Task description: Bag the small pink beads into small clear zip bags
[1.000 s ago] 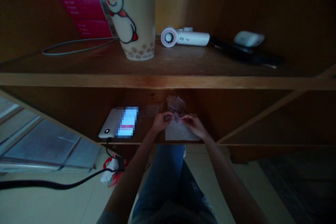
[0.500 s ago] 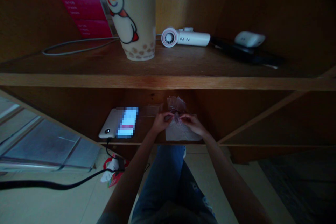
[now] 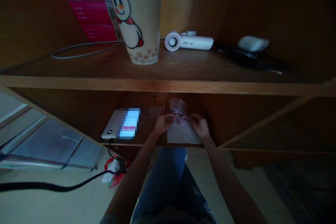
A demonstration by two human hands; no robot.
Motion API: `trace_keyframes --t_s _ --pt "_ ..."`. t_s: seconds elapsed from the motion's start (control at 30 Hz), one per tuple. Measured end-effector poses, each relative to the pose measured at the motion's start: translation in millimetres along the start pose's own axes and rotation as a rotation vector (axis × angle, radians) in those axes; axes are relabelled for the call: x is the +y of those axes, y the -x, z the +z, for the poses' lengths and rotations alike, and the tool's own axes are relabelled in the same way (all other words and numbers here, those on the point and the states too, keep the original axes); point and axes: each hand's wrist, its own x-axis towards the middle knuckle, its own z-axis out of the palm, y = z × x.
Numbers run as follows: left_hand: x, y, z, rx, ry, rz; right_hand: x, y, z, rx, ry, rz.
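On the lower shelf, my left hand [image 3: 163, 124] is closed in a pinch at the left edge of a crumpled clear plastic bag [image 3: 179, 119]. My right hand [image 3: 200, 125] is just right of the plastic, its thumb and fingers bent together; whatever is between them is too small and dark to make out. Below the hands lies a flat whitish sheet [image 3: 181, 135], partly covered by my right hand. Behind the crumpled plastic is a stack of small clear plastic bags [image 3: 177, 105]. Another clear flat piece [image 3: 153, 112] lies left of them.
A white power bank [image 3: 111, 126] with a cable and a lit phone [image 3: 130, 124] lie to the left. On the upper shelf stand a bubble tea cup [image 3: 143, 17], magenta boxes [image 3: 91, 12], a white handheld fan [image 3: 196, 42] and a white case [image 3: 253, 43]. The upper shelf's edge [image 3: 168, 86] overhangs my hands.
My right hand has moved right, away from my left hand and the crumpled plastic. My left hand stays at the plastic. The whole view has shifted slightly.
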Motion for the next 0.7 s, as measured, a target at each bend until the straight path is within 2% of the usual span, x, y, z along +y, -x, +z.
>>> trace_keyframes --t_s 0.13,0.37,0.57,0.7 --pt "-0.1 0.5 -1.0 -0.002 0.018 -0.004 -9.0 2.2 -4.3 -0.04 0.144 -0.091" --pt "3.3 0.3 -2.5 0.003 0.024 -0.032 -13.5 4.3 -4.4 0.009 0.326 -0.092" --pt "5.2 -0.2 -2.5 -0.012 0.011 -0.044 -15.7 4.8 -5.3 -0.026 0.36 -0.115" --pt "7.1 -0.5 -3.4 -0.034 0.002 -0.036 -16.3 4.3 -7.1 -0.045 0.273 -0.166"
